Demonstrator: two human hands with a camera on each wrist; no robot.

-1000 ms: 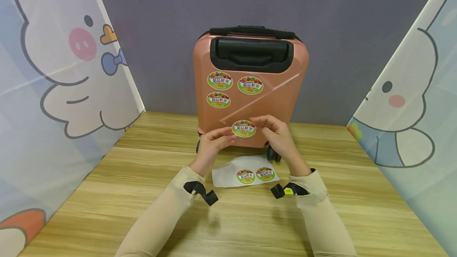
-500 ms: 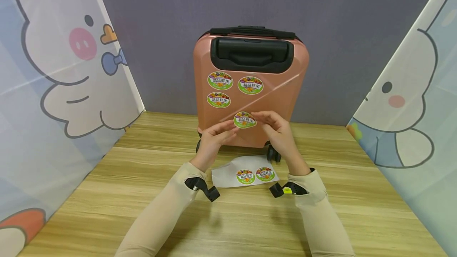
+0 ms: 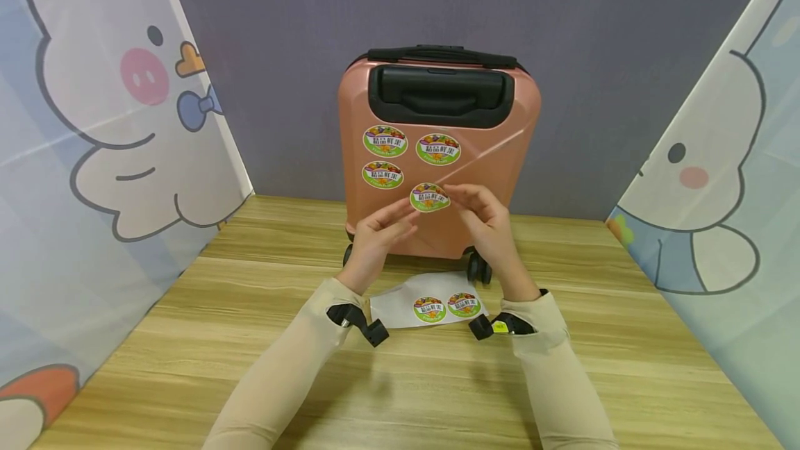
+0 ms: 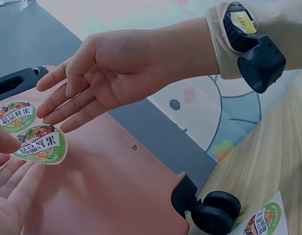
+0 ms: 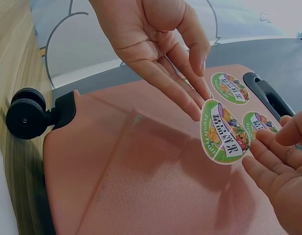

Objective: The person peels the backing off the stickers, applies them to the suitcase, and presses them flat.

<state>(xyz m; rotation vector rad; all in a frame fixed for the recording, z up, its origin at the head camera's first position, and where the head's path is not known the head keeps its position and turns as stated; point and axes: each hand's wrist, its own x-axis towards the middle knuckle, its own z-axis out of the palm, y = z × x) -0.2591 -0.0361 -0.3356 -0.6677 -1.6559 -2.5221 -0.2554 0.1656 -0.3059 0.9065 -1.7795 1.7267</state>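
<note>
In the head view an oval fruit sticker (image 3: 430, 198) is held up in front of a pink suitcase (image 3: 494, 165). My left hand (image 3: 373, 238) touches its left edge with nearly straight fingertips. On the opposite edge are the fingertips of my right hand (image 3: 487, 224). Both thumbs stand apart from the fingers in the right wrist view, where the held sticker (image 5: 223, 132) spans between the two hands. Other oval stickers are on the suitcase: one at upper left (image 3: 385, 142), one to its right (image 3: 438, 149) and one below (image 3: 382, 175).
A white backing sheet (image 3: 400, 304) with two stickers lies on the wooden table (image 3: 437, 387) before the suitcase. The suitcase stands on black wheels (image 3: 479, 269) against a grey back wall (image 3: 281, 89). Cartoon-printed panels (image 3: 125, 158) flank both sides.
Both hands have risen along the suitcase front, carrying the sticker upward from near the suitcase's bottom to just below the upper stickers. The backing sheet has stayed put.
</note>
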